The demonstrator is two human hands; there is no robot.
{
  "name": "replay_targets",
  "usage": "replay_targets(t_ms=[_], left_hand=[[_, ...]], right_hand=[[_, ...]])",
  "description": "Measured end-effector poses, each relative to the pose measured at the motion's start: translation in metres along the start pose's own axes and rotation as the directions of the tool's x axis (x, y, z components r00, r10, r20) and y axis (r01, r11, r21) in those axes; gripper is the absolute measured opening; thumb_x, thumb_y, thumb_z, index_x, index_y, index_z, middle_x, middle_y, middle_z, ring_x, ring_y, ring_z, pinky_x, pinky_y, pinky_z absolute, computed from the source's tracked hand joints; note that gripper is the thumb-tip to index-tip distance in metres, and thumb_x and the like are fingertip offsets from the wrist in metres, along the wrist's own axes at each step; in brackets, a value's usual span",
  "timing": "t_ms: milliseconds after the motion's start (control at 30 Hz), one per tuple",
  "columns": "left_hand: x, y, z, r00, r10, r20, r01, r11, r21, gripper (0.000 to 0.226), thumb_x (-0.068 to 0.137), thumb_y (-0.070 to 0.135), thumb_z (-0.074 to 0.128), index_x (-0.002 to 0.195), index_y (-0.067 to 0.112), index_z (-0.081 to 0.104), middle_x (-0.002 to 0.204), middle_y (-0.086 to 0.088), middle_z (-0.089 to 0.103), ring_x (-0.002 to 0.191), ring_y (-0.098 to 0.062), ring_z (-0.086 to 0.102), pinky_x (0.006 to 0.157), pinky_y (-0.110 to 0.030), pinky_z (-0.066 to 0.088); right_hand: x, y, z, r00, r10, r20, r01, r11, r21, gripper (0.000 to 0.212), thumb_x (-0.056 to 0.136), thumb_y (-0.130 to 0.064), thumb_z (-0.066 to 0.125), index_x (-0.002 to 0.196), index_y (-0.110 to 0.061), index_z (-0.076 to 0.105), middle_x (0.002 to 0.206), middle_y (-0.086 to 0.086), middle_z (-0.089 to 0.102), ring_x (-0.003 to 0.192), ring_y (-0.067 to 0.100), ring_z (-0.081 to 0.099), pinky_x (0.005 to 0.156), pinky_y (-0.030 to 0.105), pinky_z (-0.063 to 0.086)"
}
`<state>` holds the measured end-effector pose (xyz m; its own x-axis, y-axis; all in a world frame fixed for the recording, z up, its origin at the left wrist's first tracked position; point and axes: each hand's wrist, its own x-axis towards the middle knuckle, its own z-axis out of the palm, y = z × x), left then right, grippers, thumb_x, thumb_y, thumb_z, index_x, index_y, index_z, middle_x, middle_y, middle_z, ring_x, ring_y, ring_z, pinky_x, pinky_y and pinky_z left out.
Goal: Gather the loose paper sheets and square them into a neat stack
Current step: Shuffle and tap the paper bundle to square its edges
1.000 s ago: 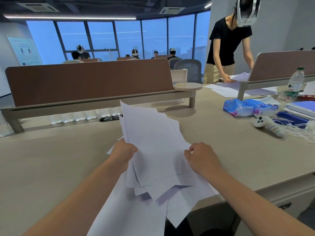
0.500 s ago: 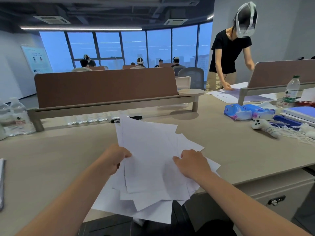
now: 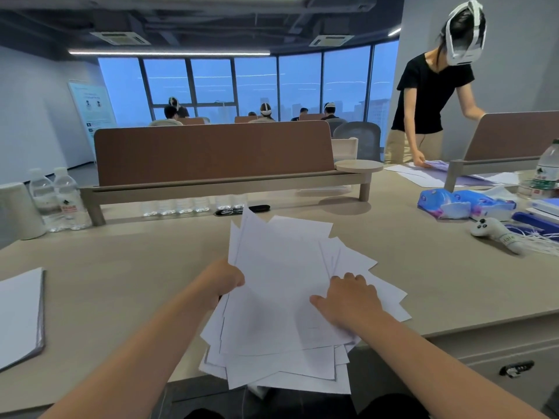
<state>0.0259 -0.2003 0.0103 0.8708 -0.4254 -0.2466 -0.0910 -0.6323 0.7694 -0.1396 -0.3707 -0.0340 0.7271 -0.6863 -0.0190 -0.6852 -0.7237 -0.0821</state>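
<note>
The fingers point(image 3: 237, 279) of the left hand point(image 3: 223, 282) are clamped on the left edge of the paper sheets point(image 3: 272, 297). The right hand point(image 3: 352, 297) lies on their right side with fingers bent; whether they pinch, I cannot tell. The splayed fan sits over the near edge of the table point(image 3: 121, 282), lower corners overhanging. Light, limp and slippery, the sheets likely want holding by both long edges, then tapping on end.
</note>
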Motion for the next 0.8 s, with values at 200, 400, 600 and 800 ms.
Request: replay_targets(t_ms=[200,400,600,800], left_hand=[[0.005,-0.003,0.004,0.997,0.076,-0.006,-0.077,0.992,-0.100,0.031,0.086,-0.008,0.052,0.111,0.010,0.055,0.093,-0.009,0.062,0.087,-0.029,0.059,0.077,-0.033,0.051],[0.017,-0.003,0.018,0.999,-0.039,0.026,0.045,0.955,-0.293,0.015,0.086,-0.006,0.055,0.097,0.000,0.063,0.108,-0.025,0.068,0.096,-0.037,0.066,0.090,-0.047,0.052],[0.028,0.002,0.034,0.998,-0.020,0.051,0.037,0.935,-0.353,0.042,0.061,0.005,0.054,0.101,-0.008,0.060,0.089,-0.015,0.058,0.080,-0.025,0.052,0.067,-0.038,0.037],[0.014,0.020,0.041,0.998,-0.036,0.056,0.055,0.916,-0.397,0.021,0.085,-0.010,0.052,0.105,-0.002,0.052,0.093,-0.017,0.055,0.082,-0.029,0.055,0.072,-0.038,0.047]], right_hand=[[0.011,0.012,-0.001,0.996,0.062,-0.057,-0.055,0.991,0.120,0.070,0.092,-0.070,0.029,0.129,-0.017,0.056,0.136,0.009,0.050,0.131,0.032,0.038,0.104,0.046,0.035],[0.019,0.023,-0.005,0.987,0.153,-0.054,-0.144,0.980,0.138,0.071,0.094,-0.071,0.028,0.133,-0.015,0.050,0.138,0.014,0.051,0.127,0.032,0.044,0.100,0.044,0.037],[0.026,0.032,-0.013,0.981,0.182,-0.067,-0.169,0.971,0.172,0.059,0.096,-0.060,0.038,0.129,-0.013,0.053,0.134,0.013,0.054,0.124,0.031,0.046,0.097,0.041,0.039],[0.037,0.038,-0.015,0.973,0.228,-0.029,-0.198,0.897,0.396,0.044,0.089,-0.048,0.050,0.116,-0.013,0.056,0.118,0.007,0.061,0.114,0.032,0.051,0.093,0.039,0.046]])
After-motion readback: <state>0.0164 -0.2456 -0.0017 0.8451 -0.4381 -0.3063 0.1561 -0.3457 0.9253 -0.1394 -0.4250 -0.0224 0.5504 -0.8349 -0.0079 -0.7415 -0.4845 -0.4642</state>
